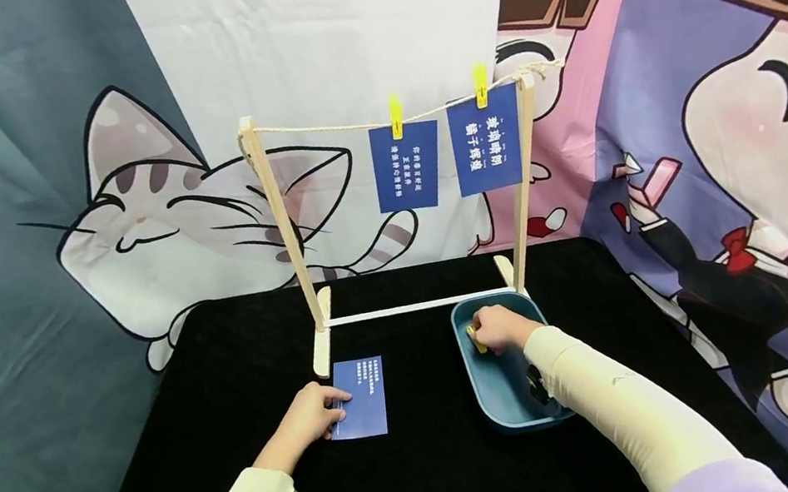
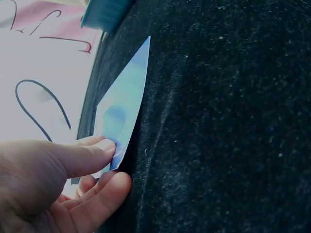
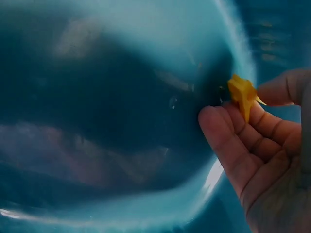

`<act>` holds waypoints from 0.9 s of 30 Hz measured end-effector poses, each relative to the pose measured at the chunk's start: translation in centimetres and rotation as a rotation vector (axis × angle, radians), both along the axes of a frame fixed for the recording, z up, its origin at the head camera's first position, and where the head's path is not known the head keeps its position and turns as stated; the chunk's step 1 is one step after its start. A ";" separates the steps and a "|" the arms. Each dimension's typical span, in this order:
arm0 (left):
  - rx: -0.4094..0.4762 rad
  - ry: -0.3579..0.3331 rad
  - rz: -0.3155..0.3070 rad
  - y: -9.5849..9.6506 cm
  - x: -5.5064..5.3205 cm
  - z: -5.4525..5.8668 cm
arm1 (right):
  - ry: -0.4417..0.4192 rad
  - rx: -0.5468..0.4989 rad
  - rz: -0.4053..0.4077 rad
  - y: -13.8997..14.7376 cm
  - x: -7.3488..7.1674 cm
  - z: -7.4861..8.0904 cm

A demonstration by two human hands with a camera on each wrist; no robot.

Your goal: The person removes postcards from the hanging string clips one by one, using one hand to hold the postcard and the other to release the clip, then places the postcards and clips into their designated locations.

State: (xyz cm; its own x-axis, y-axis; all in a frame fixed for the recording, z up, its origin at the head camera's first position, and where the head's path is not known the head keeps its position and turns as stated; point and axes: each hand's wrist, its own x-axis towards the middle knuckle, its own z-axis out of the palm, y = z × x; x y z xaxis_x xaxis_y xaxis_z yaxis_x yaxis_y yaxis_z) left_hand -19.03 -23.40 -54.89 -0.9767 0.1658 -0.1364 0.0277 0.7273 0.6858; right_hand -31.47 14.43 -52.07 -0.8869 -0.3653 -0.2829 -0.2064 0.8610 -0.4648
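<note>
Over plush black cloth (image 1: 428,485), hands (image 1: 309,413) (image 1: 502,327) pinch a rectangular card (image 1: 368,405) (left) and a yellow clip (image 3: 241,91) (right).

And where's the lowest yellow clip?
In the head view, the clip is right of centre, held in the right hand near the left side of the blue tub.

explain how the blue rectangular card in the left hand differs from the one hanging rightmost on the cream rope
The held blue rectangular card is pinched in the left hand at the black table; the hanging blue card is clipped to the cream rope by a yellow clip. The held card's lettering is small; the hanging card's is larger. Both have blue faces with white lettering.
</note>
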 end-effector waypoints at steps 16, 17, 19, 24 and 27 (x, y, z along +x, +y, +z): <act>-0.136 0.115 -0.040 0.7 0.2 -0.2 | -0.013 -0.037 0.055 0.7 -0.2 -0.3; -0.139 0.118 -0.041 0.7 0.2 -0.1 | -0.019 -0.051 0.047 0.8 -0.2 -0.2; -0.144 0.123 -0.042 0.9 0.1 -0.1 | -0.033 -0.077 0.033 0.9 -0.1 -0.1; -0.149 0.126 -0.048 1.2 0.2 -0.1 | -0.045 -0.104 0.031 1.0 0.0 -0.2; -0.123 0.135 -0.052 0.9 0.3 -0.3 | -0.054 -0.111 0.028 1.1 -0.1 -0.5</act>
